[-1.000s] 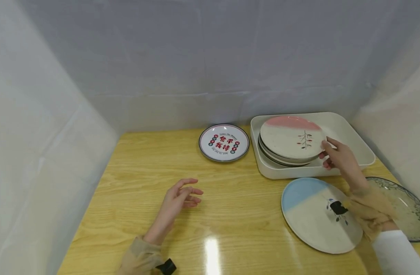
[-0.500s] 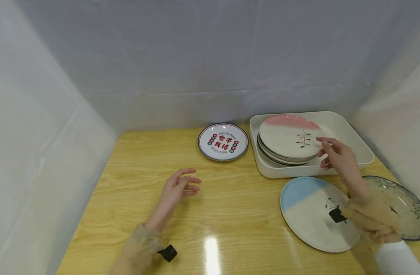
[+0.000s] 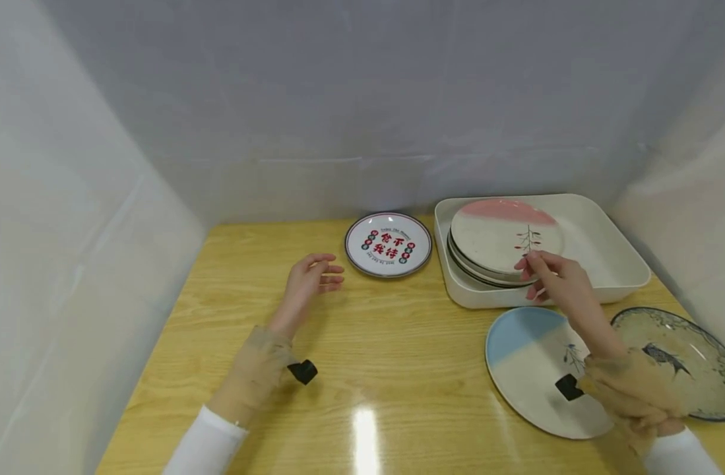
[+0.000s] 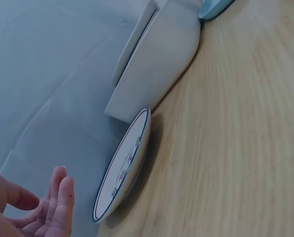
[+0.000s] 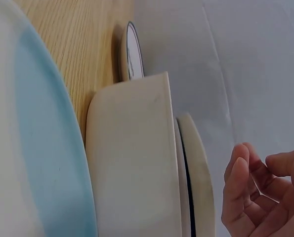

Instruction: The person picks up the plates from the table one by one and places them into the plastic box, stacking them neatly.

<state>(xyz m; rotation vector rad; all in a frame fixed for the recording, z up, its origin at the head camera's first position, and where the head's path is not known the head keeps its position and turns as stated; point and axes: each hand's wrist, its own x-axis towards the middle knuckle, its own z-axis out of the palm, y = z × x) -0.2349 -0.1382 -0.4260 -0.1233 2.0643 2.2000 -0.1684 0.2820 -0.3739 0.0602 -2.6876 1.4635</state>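
Observation:
My left hand (image 3: 305, 287) hovers over the wooden table, fingers loosely bent and holding nothing. Just to its right lies a small white plate (image 3: 388, 245) with a dark rim and red characters, a short gap away in the left wrist view. A pink-and-cream plate (image 3: 499, 237) with a twig design tops a stack in a white tray (image 3: 611, 254). Over that plate's front right edge is my right hand (image 3: 561, 284). Its relaxed fingers (image 5: 235, 182) stand apart from the stack in the right wrist view, with nothing between them.
In front of the tray, a large blue-and-cream plate (image 3: 534, 382) lies partly under my right forearm. Beside it, at the right edge, is a patterned plate (image 3: 694, 369) with a fish drawing. A pale sheet (image 3: 291, 119) walls the table's back and sides.
My left hand has moved forward, close to the small white plate. My right hand has left the pink-and-cream plate's right rim and shifted left and toward me. The plates stay in place.

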